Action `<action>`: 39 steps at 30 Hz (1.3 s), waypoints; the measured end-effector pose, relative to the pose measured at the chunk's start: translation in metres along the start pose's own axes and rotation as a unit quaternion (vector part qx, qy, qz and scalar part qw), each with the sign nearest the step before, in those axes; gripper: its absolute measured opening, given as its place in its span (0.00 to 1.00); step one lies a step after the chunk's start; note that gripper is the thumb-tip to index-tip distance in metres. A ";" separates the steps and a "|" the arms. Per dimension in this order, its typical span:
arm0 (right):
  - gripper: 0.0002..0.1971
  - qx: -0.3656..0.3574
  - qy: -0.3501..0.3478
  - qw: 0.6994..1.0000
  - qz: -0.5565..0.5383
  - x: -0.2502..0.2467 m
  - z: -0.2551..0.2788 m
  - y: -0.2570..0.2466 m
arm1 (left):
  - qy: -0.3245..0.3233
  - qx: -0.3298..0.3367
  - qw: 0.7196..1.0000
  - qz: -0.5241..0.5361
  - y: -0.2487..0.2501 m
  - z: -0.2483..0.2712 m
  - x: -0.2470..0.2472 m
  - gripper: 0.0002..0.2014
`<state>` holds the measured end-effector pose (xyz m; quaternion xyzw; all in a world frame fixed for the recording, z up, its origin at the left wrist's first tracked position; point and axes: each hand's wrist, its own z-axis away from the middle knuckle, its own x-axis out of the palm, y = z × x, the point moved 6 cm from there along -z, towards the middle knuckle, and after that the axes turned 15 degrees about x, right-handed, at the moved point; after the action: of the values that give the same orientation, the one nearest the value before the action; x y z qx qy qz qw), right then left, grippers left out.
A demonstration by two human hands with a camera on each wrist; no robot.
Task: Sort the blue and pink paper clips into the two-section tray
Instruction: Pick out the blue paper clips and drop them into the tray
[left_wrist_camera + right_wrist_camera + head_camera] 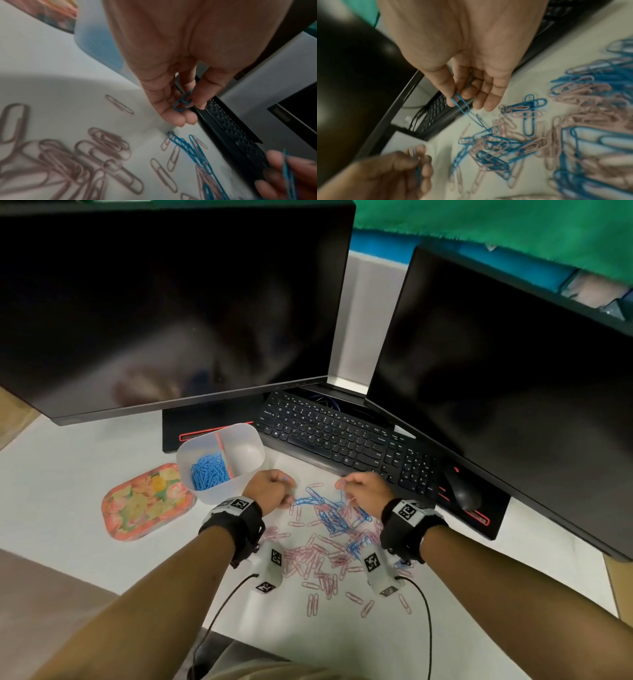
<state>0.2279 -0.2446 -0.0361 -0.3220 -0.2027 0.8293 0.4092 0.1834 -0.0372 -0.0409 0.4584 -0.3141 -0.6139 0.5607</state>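
A heap of pink paper clips (320, 556) and blue paper clips (330, 517) lies on the white desk between my wrists. The translucent two-section tray (250, 436) stands at the back left; its left section holds blue clips (209, 470), while its right section looks bare. My left hand (272, 486) hovers just right of the tray and pinches a blue clip (182, 100) between thumb and fingers. My right hand (364, 489) pinches a chain of blue clips (462, 104) that trails down into the heap.
A flowered pink lid or tin (147, 501) lies left of the tray. A black keyboard (342, 436) and a mouse (460, 489) sit behind the heap, under two dark monitors (164, 302). Cables (219, 611) run from my wrist cameras toward the desk's front edge.
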 end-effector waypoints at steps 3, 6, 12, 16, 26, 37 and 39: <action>0.07 0.037 -0.050 0.982 -0.176 -0.007 0.005 0.004 | 0.012 -0.010 0.999 0.042 0.004 -0.001 0.002 0.11; 0.09 0.058 -0.085 0.959 -0.263 -0.009 0.015 0.005 | 0.009 0.025 0.998 -0.052 0.005 -0.008 0.003 0.06; 0.10 0.094 -0.102 0.937 -0.321 -0.013 0.029 0.009 | -0.080 0.120 0.926 -0.349 0.011 -0.015 0.026 0.05; 0.09 0.127 -0.084 0.930 -0.335 -0.015 0.033 0.019 | -0.113 0.146 0.882 -0.435 0.009 -0.017 0.035 0.08; 0.04 0.219 -0.047 0.939 -0.260 -0.007 0.042 0.042 | -0.166 0.122 0.843 -0.497 0.003 -0.009 0.038 0.10; 0.06 0.176 -0.062 0.949 -0.253 0.007 0.046 0.016 | -0.059 0.111 0.978 -0.169 0.016 0.007 0.005 0.07; 0.07 0.170 -0.078 0.949 -0.252 0.015 0.049 0.003 | -0.040 0.098 0.991 -0.078 0.023 0.014 0.000 0.09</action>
<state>0.1857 -0.2378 -0.0085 -0.1203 -0.1642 0.7440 0.6365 0.1796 -0.0431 -0.0150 0.5093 -0.3581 -0.6401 0.4502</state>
